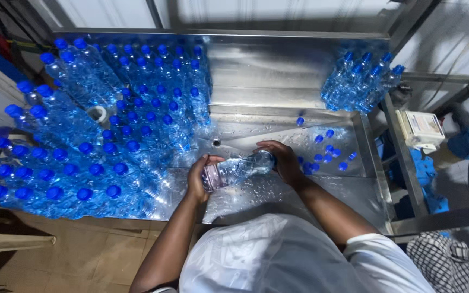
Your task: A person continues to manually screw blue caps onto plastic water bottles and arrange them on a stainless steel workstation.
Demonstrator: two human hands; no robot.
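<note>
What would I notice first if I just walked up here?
A big crowd of clear plastic bottles with blue caps fills the left of the wet steel table. In the middle, the left hand and right hand hold one bottle lying sideways. Loose blue caps lie to the right.

Steel table (pixel 278 81), wet, raised rim at back and right. Left half packed with upright capped water bottles (pixel 109 125), blue caps up. Smaller cluster of bottles (pixel 362 81) at the back right corner. Loose blue caps (pixel 327 152) scattered near the right rim. Small round hole (pixel 216 142) near centre.
</note>
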